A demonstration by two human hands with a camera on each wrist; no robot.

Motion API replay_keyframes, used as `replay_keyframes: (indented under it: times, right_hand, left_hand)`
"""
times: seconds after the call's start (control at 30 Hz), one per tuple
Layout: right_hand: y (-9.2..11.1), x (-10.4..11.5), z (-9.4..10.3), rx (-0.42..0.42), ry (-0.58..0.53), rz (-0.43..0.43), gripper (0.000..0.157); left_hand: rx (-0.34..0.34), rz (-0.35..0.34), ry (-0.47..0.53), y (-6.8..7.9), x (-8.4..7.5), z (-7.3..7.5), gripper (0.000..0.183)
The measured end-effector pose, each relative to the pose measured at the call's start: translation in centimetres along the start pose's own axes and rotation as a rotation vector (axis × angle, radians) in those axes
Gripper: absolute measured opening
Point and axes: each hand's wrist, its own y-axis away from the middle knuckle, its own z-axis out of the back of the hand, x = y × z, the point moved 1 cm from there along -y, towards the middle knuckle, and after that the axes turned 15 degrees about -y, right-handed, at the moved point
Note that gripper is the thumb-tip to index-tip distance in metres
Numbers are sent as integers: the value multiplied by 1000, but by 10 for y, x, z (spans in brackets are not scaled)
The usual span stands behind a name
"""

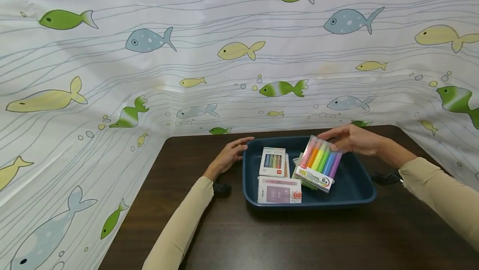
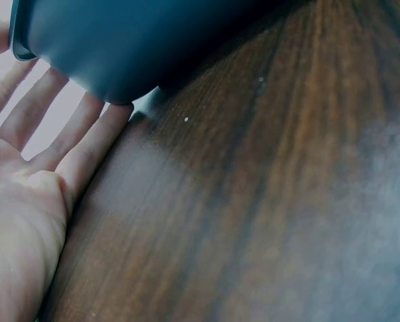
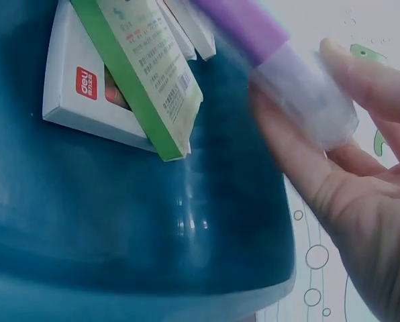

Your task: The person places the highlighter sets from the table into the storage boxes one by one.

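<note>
A clear pack of highlighters [image 1: 321,159] in rainbow colours is held tilted above the right part of a dark blue tray [image 1: 348,201]. My right hand [image 1: 353,140] grips its top end between thumb and fingers; in the right wrist view a purple highlighter [image 3: 250,30] shows through the plastic. My left hand [image 1: 229,157] is at the tray's left side, its fingers stretched out against the outer wall [image 2: 133,47]. In the tray lie a white box with coloured sticks in its window [image 1: 272,162], a white and purple box [image 1: 279,190], and a green-edged box [image 3: 153,74] leaning on a white box [image 3: 72,74].
The tray stands on a dark brown wooden table [image 1: 239,241]. Behind and beside the table hangs a white sheet printed with fish [image 1: 232,49]. A black band [image 1: 222,188] is on the left wrist, another [image 1: 387,178] on the right.
</note>
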Motion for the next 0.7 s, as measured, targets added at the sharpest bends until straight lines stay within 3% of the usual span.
replay_keyframes:
  times: [0.2, 0.5, 0.7]
  right_hand:
    - [-2, 1, -6, -8, 58, -3, 46]
    - [0, 20, -22, -105, 385, 51, 38]
    - [6, 27, -26, -194, 382, 132, 34]
  left_hand:
    - [3, 1, -5, 2, 0, -1, 45]
    - [-2, -8, 4, 0, -3, 2, 43]
    - [3, -6, -14, -2, 0, 2, 44]
